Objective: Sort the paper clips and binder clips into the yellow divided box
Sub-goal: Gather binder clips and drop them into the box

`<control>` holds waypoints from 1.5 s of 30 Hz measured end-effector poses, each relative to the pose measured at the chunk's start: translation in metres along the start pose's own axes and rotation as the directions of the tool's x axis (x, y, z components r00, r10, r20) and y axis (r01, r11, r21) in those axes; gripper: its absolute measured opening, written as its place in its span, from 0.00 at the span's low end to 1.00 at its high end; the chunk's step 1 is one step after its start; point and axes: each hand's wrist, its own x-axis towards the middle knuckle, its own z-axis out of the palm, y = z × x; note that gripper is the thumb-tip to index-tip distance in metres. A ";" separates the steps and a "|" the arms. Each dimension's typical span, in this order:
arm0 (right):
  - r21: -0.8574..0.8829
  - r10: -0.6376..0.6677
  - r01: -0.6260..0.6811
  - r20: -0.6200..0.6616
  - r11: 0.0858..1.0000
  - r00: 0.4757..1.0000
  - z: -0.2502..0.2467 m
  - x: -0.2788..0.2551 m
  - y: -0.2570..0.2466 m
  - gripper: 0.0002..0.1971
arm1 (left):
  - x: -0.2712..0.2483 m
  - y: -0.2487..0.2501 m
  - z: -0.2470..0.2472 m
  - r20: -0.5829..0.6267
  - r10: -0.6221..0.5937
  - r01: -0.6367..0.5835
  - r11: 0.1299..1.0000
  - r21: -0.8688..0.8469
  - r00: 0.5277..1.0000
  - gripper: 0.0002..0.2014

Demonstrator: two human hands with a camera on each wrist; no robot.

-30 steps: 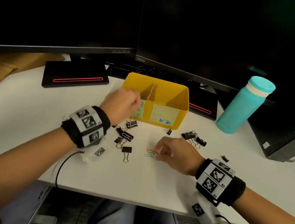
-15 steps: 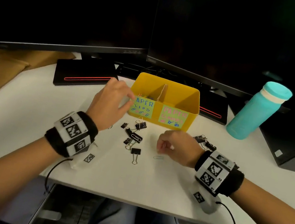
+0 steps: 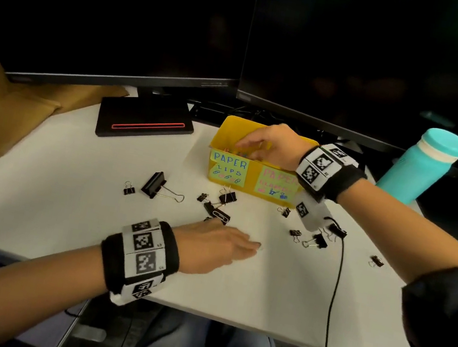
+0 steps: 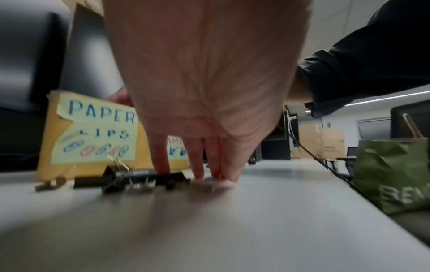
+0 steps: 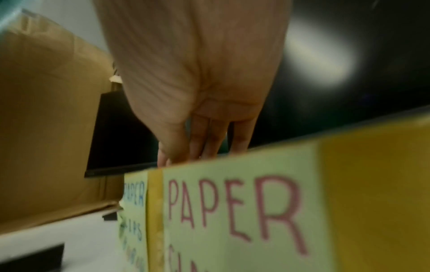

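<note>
Fingers of the right hand extend loosely over the box's left compartment, labelled for paper clips; whether they pinch anything cannot be told. Left hand lies flat on the table, fingertips straight and pressing down, holding nothing. Binder clips lie scattered before the box.

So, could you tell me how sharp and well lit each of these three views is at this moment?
Head view: sharp on the white table and binder clips, dark above at the monitors. Left wrist view: left hand and tabletop smeared, though the blue label is readable. Right wrist view: blurred throughout, right hand soft, a glare patch on dark background.
</note>
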 end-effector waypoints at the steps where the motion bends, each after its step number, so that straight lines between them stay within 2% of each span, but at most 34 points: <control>1: -0.007 -0.008 0.008 -0.043 1.000 0.999 -0.007 -0.010 0.002 0.16 | 0.000 -0.001 0.002 0.028 0.001 -0.002 1.000 0.021 1.000 0.23; 4: -0.010 0.026 -0.029 -0.240 1.000 0.970 -0.026 -0.056 0.015 0.10 | 0.000 -0.002 0.004 -0.017 0.030 -0.028 0.997 0.078 0.999 0.20; 6: -0.064 0.180 -0.208 -0.303 0.976 0.936 -0.029 -0.091 0.028 0.09 | 0.002 -0.001 0.006 -0.075 0.005 -0.001 0.999 0.054 0.997 0.20; 8: -0.170 0.430 -0.454 -0.161 0.875 0.889 -0.015 -0.122 0.037 0.11 | 0.007 0.000 0.004 -0.136 -0.085 0.078 0.995 -0.056 0.987 0.21; 10: -0.249 0.550 -0.513 0.106 0.821 0.828 0.012 -0.146 0.038 0.18 | 0.012 0.003 0.000 -0.181 -0.172 0.127 0.963 -0.237 0.968 0.21; 12: -0.193 0.508 -0.471 0.271 0.861 0.817 0.041 -0.159 0.027 0.25 | 0.014 0.005 -0.004 -0.189 -0.247 0.158 0.908 -0.388 0.950 0.19; 15: -0.075 0.438 -0.439 0.327 0.895 0.837 0.071 -0.162 0.005 0.28 | 0.013 0.004 -0.006 -0.172 -0.331 0.206 0.839 -0.503 0.928 0.14; 17: -0.007 0.387 -0.414 0.369 0.910 0.845 0.070 -0.162 -0.004 0.27 | 0.013 0.004 -0.008 -0.166 -0.354 0.223 0.825 -0.519 0.921 0.09; 19: 0.100 0.341 -0.379 0.269 0.920 0.901 0.050 -0.166 -0.003 0.26 | 0.013 0.005 -0.009 -0.165 -0.367 0.240 0.828 -0.507 0.916 0.06; 20: 0.136 0.354 -0.380 0.182 0.915 0.917 0.036 -0.170 0.003 0.26 | 0.012 0.006 -0.009 -0.166 -0.368 0.246 0.834 -0.493 0.915 0.04; 21: 0.134 0.391 -0.405 0.117 0.905 0.913 0.023 -0.176 0.012 0.25 | 0.012 0.008 -0.008 -0.168 -0.368 0.254 0.846 -0.469 0.915 0.03; 23: -0.023 0.518 -0.519 0.104 0.855 0.849 0.006 -0.194 0.035 0.25 | 0.012 0.011 -0.008 -0.169 -0.355 0.261 0.873 -0.412 0.920 0.03; 26: -0.315 0.747 -0.678 0.230 0.664 0.624 0.011 -0.220 0.058 0.25 | 0.012 0.015 -0.008 -0.174 -0.332 0.262 0.906 -0.333 0.927 0.04; 27: -0.347 0.772 -0.690 0.271 0.635 0.574 0.019 -0.224 0.059 0.25 | 0.013 0.016 -0.008 -0.176 -0.328 0.264 0.913 -0.310 0.928 0.04; 28: -0.353 0.774 -0.689 0.306 0.633 0.554 0.029 -0.227 0.058 0.26 | 0.014 0.016 -0.008 -0.175 -0.328 0.269 0.917 -0.294 0.928 0.05; 29: -0.349 0.760 -0.676 0.334 0.650 0.558 0.038 -0.228 0.054 0.28 | 0.014 0.016 -0.007 -0.175 -0.328 0.272 0.920 -0.281 0.928 0.05; 30: -0.334 0.730 -0.650 0.350 0.683 0.587 0.046 -0.226 0.047 0.28 | 0.013 0.016 -0.006 -0.174 -0.321 0.271 0.926 -0.261 0.931 0.06; 33: -0.228 0.591 -0.546 0.344 0.806 0.729 0.055 -0.208 0.022 0.22 | 0.009 0.021 0.001 -0.151 -0.247 0.223 0.961 -0.163 0.957 0.09; 35: -0.142 0.544 -0.526 0.250 0.839 0.801 0.051 -0.190 0.012 0.21 | 0.006 0.022 0.001 -0.133 -0.247 0.223 0.960 -0.170 0.960 0.11; 36: -0.118 0.551 -0.539 0.173 0.834 0.816 0.049 -0.180 0.011 0.21 | 0.004 0.021 -0.001 -0.132 -0.266 0.234 0.947 -0.221 0.955 0.10; 38: -0.136 0.595 -0.584 0.065 0.801 0.801 0.045 -0.159 0.011 0.21 | 0.005 0.019 -0.006 -0.156 -0.297 0.237 0.918 -0.319 0.942 0.06; 40: -0.172 0.658 -0.640 0.070 0.749 0.750 0.045 -0.140 0.013 0.23 | 0.008 0.017 -0.008 -0.149 -0.298 0.236 0.914 -0.331 0.943 0.05; 42: -0.150 0.688 -0.674 0.083 0.724 0.721 0.048 -0.127 0.014 0.23 | 0.011 0.019 -0.007 -0.115 -0.267 0.237 0.946 -0.223 0.957 0.06; 45: -0.125 0.690 -0.680 0.074 0.723 0.720 0.052 -0.116 0.016 0.20 | 0.010 0.029 -0.002 -0.107 -0.168 0.175 0.983 0.061 0.980 0.05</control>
